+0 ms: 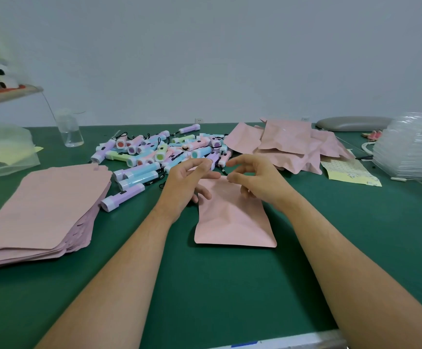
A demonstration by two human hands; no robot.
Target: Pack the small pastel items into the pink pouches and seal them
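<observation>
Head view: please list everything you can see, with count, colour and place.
table: one, green, across the view
flat pouches: one stack, pink, near left
single pouch: one, pink, centre, under both hands
bulging pouches: a pile, pink, far right of centre
flashlights: a pile, too many to count, purple, blue, pink, green, far centre
bottle: one, clear, far left
plastic bag: one, clear, left edge
plastic trays: one stack, clear, right edge
patterned sheet: one, yellow, right
cushion: one, grey, far right
left hand: fingers loosely curled, at the single pouch's top
right hand: likewise, beside it
</observation>
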